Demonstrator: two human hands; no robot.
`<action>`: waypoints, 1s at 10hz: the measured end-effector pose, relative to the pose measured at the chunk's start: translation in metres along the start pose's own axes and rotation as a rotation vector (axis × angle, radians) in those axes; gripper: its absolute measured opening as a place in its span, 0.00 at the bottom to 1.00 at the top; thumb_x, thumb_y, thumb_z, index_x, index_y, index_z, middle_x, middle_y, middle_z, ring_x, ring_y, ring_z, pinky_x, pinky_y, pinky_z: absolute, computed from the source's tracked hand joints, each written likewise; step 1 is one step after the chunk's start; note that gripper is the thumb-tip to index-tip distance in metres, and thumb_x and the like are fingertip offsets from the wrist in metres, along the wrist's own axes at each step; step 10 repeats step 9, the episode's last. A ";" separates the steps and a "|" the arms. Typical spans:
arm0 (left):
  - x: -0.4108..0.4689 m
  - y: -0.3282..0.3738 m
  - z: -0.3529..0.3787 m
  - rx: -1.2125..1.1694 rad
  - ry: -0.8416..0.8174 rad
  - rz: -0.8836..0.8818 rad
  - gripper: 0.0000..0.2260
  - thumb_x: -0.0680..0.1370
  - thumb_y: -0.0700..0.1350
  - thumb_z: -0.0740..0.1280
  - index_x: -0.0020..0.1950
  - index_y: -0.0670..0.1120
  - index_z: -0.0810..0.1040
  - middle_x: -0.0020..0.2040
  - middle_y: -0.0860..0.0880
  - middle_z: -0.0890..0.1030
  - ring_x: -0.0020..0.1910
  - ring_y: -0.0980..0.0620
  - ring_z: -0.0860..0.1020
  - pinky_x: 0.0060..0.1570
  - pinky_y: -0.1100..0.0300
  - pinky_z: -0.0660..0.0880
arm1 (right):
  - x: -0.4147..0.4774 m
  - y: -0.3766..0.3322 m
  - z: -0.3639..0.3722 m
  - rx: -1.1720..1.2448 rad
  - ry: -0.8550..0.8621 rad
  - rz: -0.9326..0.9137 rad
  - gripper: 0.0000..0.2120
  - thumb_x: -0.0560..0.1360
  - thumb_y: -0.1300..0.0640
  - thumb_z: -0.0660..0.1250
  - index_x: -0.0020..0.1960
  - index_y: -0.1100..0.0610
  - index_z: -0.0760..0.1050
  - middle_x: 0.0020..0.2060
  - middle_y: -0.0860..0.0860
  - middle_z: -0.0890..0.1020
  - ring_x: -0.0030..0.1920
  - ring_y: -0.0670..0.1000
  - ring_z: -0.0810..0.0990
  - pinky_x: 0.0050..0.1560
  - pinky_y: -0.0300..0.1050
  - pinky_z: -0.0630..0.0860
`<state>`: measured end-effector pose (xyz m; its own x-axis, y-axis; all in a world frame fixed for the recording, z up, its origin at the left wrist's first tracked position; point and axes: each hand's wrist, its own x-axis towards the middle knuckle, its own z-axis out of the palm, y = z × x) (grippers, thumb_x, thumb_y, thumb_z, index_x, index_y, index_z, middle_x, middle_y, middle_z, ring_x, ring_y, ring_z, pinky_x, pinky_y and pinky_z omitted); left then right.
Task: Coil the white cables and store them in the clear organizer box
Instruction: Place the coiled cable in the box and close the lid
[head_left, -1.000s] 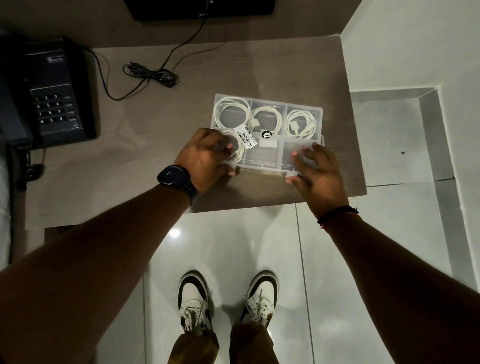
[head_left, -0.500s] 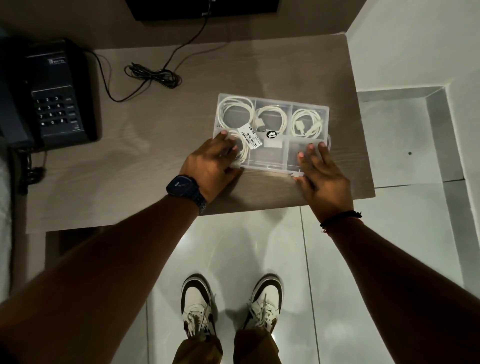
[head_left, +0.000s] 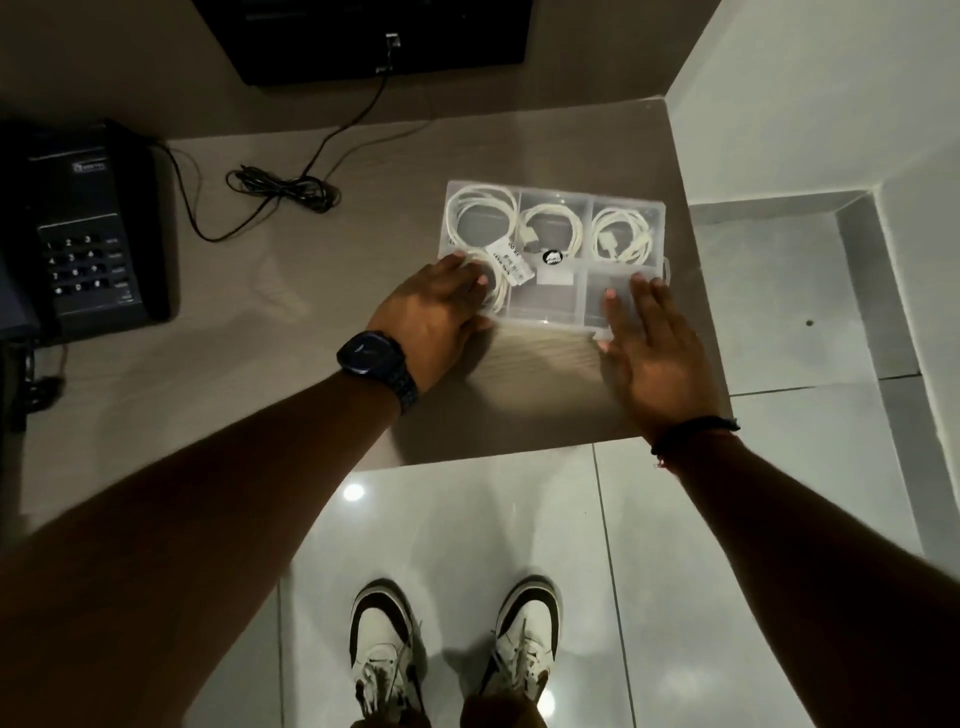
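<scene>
Where the wooden desk (head_left: 218, 415) meets the left edge of the view, a black desk telephone (head_left: 85, 234) sits with its keypad facing up, and just right of it a thin black cord (head_left: 283, 188) lies in a loose bundle, one strand running up to a dark panel (head_left: 374, 36) on the wall behind. Further right, the clear organizer box (head_left: 550, 306) rests flat on the desk near its right end, lid down. Through the lid, coiled white cables show in separate compartments: one in the back-left cell (head_left: 480, 215), one in the back-middle cell (head_left: 550, 231), one in the back-right cell (head_left: 623, 236), and a fourth (head_left: 496, 291) in the front-left cell, partly under the fingers. A white price label (head_left: 511, 265) and a round black sticker (head_left: 553, 258) lie on the lid. The left hand (head_left: 434, 317), a dark watch (head_left: 371, 353) on its wrist, lies flat with fingers extended on the box's front-left corner, grasping nothing. The right hand (head_left: 652, 353), a black cord bracelet (head_left: 696, 428) at the wrist, is spread flat, its fingertips on the front-right corner of the lid. Below, two white-and-black sneakers (head_left: 384, 649) stand on pale glossy floor tiles (head_left: 675, 571).
</scene>
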<state>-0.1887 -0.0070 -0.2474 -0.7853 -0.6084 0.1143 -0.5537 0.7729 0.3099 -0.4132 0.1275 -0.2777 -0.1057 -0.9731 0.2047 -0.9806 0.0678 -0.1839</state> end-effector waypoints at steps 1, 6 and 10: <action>0.039 0.003 0.004 0.008 -0.055 -0.085 0.19 0.77 0.43 0.59 0.66 0.39 0.71 0.67 0.39 0.74 0.68 0.39 0.69 0.60 0.44 0.73 | 0.033 0.030 -0.001 0.029 -0.150 0.037 0.28 0.77 0.55 0.62 0.74 0.61 0.60 0.73 0.65 0.60 0.74 0.65 0.57 0.72 0.60 0.60; 0.112 -0.010 0.014 0.090 -0.161 -0.200 0.26 0.77 0.53 0.60 0.72 0.45 0.60 0.74 0.43 0.62 0.74 0.40 0.57 0.70 0.44 0.60 | 0.116 0.071 -0.005 -0.202 -0.321 0.006 0.47 0.70 0.31 0.58 0.76 0.58 0.45 0.77 0.60 0.49 0.77 0.60 0.47 0.74 0.62 0.48; 0.086 0.004 -0.061 0.115 -0.079 -0.283 0.37 0.72 0.64 0.60 0.75 0.53 0.49 0.78 0.42 0.50 0.75 0.40 0.51 0.72 0.43 0.51 | 0.140 0.016 -0.070 -0.121 -0.159 0.005 0.41 0.72 0.34 0.58 0.75 0.58 0.55 0.72 0.62 0.64 0.72 0.61 0.62 0.69 0.60 0.64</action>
